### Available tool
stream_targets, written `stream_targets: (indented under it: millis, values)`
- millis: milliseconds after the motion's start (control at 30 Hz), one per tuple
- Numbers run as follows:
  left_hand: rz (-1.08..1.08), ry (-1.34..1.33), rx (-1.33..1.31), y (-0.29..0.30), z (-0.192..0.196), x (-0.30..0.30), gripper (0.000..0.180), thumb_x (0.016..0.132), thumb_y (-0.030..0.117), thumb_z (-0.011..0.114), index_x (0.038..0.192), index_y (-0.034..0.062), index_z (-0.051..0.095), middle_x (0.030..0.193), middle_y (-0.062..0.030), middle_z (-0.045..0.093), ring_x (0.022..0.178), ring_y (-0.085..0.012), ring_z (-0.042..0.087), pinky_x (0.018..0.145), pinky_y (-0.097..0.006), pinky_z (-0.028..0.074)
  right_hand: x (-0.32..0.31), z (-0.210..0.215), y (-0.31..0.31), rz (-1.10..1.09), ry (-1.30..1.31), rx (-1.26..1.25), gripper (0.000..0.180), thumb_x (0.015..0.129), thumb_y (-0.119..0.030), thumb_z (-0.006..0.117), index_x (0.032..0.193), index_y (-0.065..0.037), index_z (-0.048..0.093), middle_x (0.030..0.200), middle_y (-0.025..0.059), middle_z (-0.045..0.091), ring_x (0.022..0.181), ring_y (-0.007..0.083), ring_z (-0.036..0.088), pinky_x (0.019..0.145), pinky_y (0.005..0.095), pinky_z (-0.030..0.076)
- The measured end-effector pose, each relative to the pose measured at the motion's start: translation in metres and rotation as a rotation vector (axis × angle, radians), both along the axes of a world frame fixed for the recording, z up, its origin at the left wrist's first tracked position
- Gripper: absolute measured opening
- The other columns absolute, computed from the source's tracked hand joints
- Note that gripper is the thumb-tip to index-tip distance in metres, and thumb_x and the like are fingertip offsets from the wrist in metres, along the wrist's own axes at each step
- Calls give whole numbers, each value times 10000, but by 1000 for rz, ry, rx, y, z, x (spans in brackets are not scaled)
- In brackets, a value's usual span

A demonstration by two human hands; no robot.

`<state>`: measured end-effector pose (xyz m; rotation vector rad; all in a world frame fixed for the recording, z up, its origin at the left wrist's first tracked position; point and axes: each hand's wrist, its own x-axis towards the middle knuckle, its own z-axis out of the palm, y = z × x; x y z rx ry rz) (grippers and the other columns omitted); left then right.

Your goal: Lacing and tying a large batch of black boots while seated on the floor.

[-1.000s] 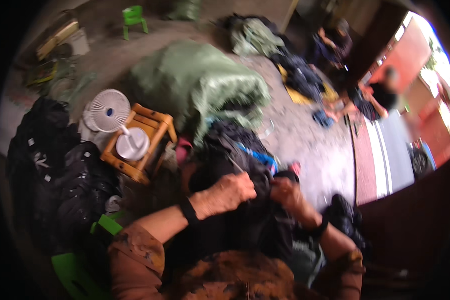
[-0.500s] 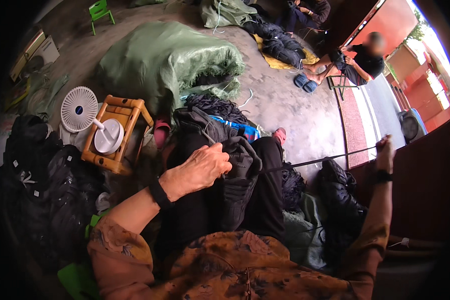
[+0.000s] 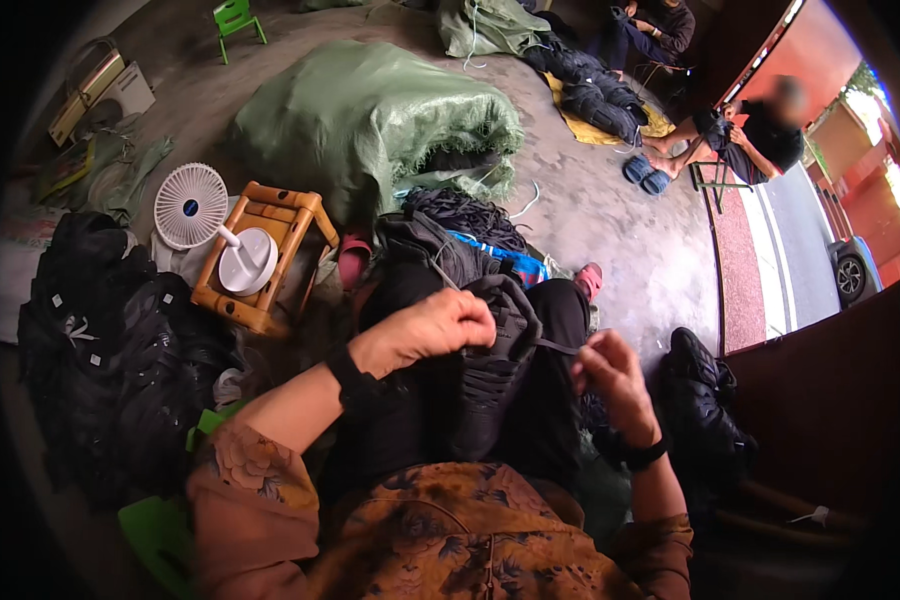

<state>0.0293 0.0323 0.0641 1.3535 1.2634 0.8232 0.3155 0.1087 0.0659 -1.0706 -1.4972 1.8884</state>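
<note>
A black lace-up shoe (image 3: 490, 390) rests on my lap between my thighs, toe end toward me. My left hand (image 3: 435, 325) is closed at the shoe's left upper edge, fingertips pressed together; exactly what they pinch is partly hidden. A thin greyish cord runs up from behind these fingers. From the shoe's right side a dark shoelace (image 3: 555, 346) stretches a short way to my right hand (image 3: 613, 375), whose fingers are closed on it. Beyond the shoe, another dark shoe (image 3: 425, 245) lies near a heap of black laces (image 3: 467, 215).
At left, a white fan (image 3: 247, 262) stands on a bamboo stool (image 3: 210, 285) beside piled black shoes (image 3: 120, 370). A large green sack (image 3: 360, 130) lies ahead. More black shoes (image 3: 705, 410) are at right. Two people sit farther off; one person (image 3: 760, 135) is by the doorway.
My right hand has come in from far right, close to the shoe, and the long taut stretch of shoelace is now short. My left hand stays at the shoe. The view has shifted slightly.
</note>
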Motion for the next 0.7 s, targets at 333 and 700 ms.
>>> stream_targets:
  millis: [333,700]
  values:
    - [212,-177,99,-15,-1,11,247,886,200,685,1034,24,598,974,-21,618,960,-111,561,872,-272,446,-95,-3,-42,126,161,-152,195,979,-198,548,1015,-11,591,784,54,631,638,120,607,624,236,499]
    - [173,452,733,-37,-22,19,298,688,-134,504,950,8,493,920,-154,528,978,-370,537,870,-437,460,171,177,140,-485,328,491,295,973,-137,520,1239,-11,530,831,-39,490,613,18,365,512,162,303]
